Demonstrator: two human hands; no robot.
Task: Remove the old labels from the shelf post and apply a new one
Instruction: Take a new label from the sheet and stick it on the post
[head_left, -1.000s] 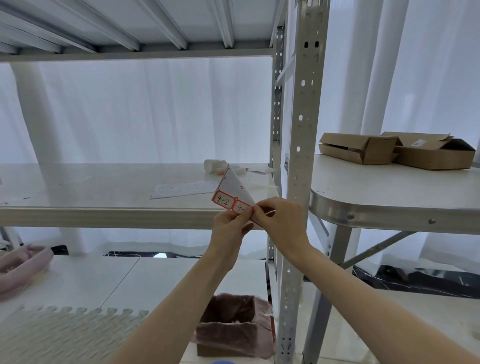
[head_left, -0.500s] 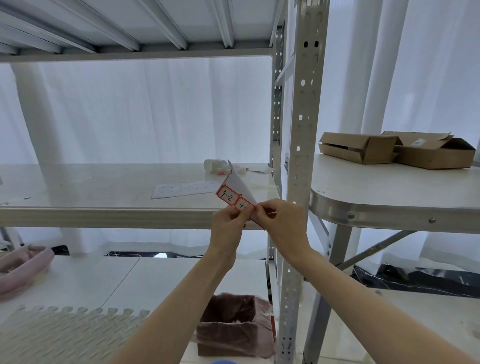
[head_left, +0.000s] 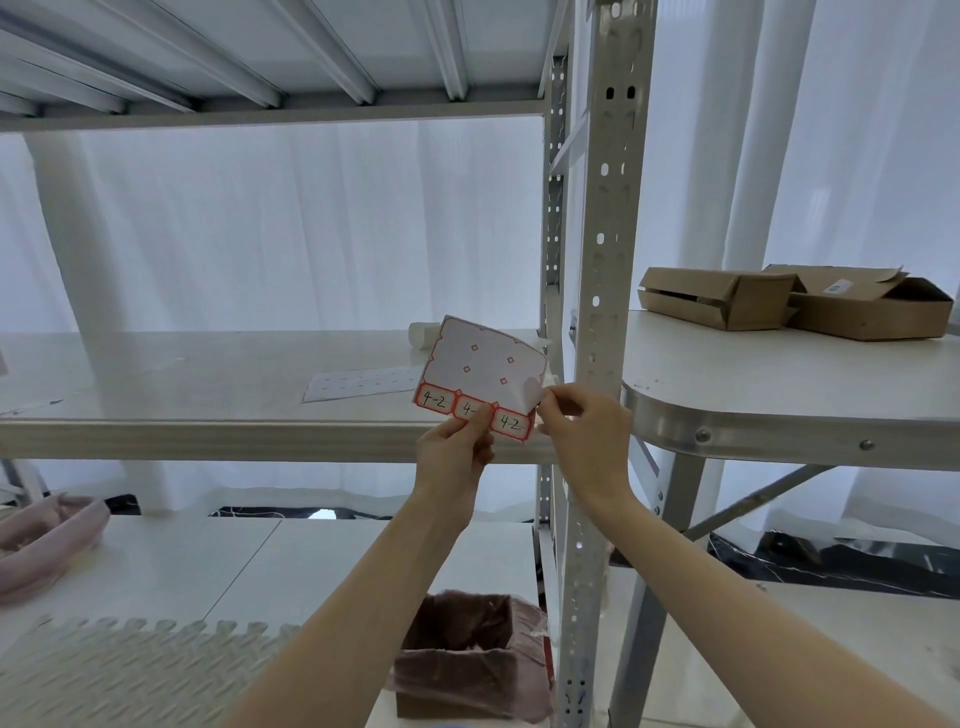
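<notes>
The glossy white label sheet (head_left: 483, 364) is standing upright, facing the camera, just left of the perforated grey metal shelf post (head_left: 605, 260). It is roughly rectangular with notched corners. Three red-bordered labels marked "4-2" are running along its bottom edge, the row slanting down to the right. The left hand (head_left: 457, 457) is pinching that bottom edge, thumb over the middle label. The right hand (head_left: 587, 436) is pinching a small curling white label (head_left: 531, 395) at the sheet's right edge.
</notes>
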